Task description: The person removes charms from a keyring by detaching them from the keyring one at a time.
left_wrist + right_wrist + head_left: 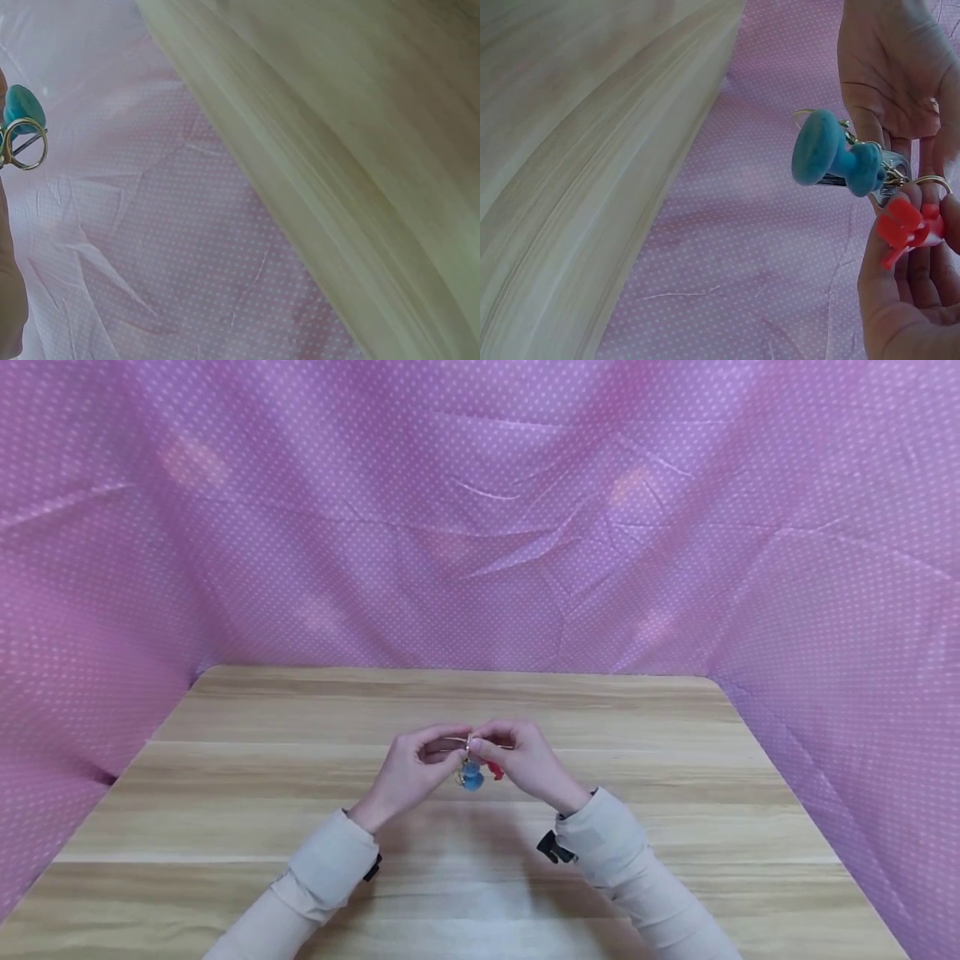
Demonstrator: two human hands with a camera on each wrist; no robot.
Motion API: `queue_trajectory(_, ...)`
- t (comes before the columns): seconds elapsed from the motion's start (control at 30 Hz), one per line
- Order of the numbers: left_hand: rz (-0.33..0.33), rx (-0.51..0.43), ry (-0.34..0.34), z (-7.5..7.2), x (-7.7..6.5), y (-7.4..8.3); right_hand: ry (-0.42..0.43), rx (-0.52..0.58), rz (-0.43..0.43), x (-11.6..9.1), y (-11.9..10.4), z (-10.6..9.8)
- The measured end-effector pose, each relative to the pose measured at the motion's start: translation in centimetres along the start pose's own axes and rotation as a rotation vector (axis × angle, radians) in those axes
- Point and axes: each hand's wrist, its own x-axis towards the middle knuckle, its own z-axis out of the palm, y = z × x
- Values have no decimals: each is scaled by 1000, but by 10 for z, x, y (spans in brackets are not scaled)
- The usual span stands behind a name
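Note:
My left hand [408, 768] and right hand [528, 760] meet over the table, their fingertips pinching a gold key ring [468, 743] between them. A blue knob-shaped pendant [472, 777] hangs under the ring; the right wrist view shows its two rounded ends and a gold chain [894, 175]. Close against the right hand's fingers is a red plastic charm [911, 229], partly covered by them. Beside the pendant, a clear tag with a dark edge [889, 199] shows behind the chain. In the left wrist view a metal ring [45, 146] and the teal pendant [25, 106] appear at the left edge.
The wood-grain table [225, 777] stretches under both forearms. Pink dotted cloth [450, 527] hangs behind it and along both sides. A black buckle [555, 847] hangs from the right cuff.

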Motion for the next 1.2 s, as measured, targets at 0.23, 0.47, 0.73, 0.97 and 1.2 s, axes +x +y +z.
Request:
queue_trajectory(0.23, 83, 61, 24, 3, 2, 1, 22, 5, -11, 0, 3, -1)
queue_trajectory(0.47, 299, 227, 104, 8, 1, -4, 30, 25, -7, -1, 6, 2)
queue_trajectory(0.73, 323, 262, 153, 14, -4, 22, 27, 63, -1, -2, 7, 3)
queue_trajectory(0.97, 226, 237, 154, 16, -8, 33, 5, 26, -32, -3, 10, 4)
queue_trajectory(1.2, 140, 212, 143, 17, -9, 30, -6, -33, -85, -4, 12, 5)
